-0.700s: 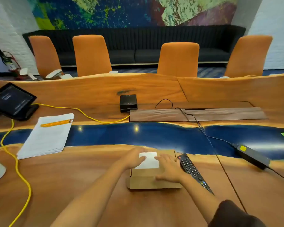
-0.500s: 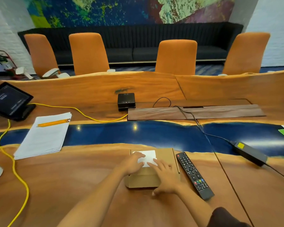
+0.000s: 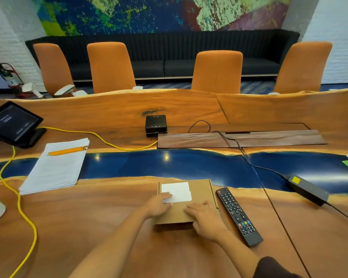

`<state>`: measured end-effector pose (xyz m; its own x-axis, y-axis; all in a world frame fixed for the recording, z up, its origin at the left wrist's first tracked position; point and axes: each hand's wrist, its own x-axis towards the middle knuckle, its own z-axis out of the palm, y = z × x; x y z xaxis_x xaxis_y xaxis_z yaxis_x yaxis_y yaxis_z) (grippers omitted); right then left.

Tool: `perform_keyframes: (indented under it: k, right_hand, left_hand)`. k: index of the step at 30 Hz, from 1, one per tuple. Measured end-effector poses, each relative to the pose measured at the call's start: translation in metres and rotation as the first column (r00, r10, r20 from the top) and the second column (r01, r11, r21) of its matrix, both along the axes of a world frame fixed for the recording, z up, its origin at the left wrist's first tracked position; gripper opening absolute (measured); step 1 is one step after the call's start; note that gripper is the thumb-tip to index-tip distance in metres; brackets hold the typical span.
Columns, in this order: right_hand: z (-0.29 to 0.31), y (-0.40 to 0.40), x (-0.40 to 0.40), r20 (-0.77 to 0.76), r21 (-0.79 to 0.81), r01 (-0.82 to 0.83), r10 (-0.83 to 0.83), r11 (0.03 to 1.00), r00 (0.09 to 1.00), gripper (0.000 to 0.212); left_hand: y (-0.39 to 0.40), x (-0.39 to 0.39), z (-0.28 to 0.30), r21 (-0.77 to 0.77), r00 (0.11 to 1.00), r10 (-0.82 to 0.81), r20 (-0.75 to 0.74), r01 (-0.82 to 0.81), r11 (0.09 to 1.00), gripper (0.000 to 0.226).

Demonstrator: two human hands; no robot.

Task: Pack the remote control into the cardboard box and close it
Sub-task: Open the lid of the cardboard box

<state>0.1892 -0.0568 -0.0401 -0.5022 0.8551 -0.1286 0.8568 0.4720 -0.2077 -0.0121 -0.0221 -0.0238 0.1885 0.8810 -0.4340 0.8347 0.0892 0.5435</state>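
Note:
A flat brown cardboard box with a white label lies closed on the wooden table in front of me. My left hand rests on its left side, fingertips on the label's lower corner. My right hand lies flat over the box's near right corner, fingers spread. The black remote control lies on the table just right of the box, apart from both hands, its red power button at the far end.
A stack of paper with pencils and a yellow cable lie to the left, beside a tablet. A black power brick with its cord sits at right. A small black device stands further back.
Both hands have slid toward me over the box lid; the right hand now sits at the near right corner. The remote has stayed beside the box.

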Motion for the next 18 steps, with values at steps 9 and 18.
perform_keyframes:
  k: [9, 18]
  right_hand:
    - [0.024, 0.010, 0.000, -0.211, 0.073, 0.134, -0.116, 0.988, 0.971, 0.038]
    - [0.057, 0.027, -0.005, -0.376, 0.340, 0.202, -0.064, 0.919, 0.925, 0.030]
  left_hand:
    - [0.004, 0.001, 0.021, -0.082, 0.995, -0.051, 0.090, 0.059, 0.995, 0.071]
    - [0.021, 0.004, 0.052, 0.148, 0.992, -0.067, 0.107, 0.051, 0.988, 0.027]
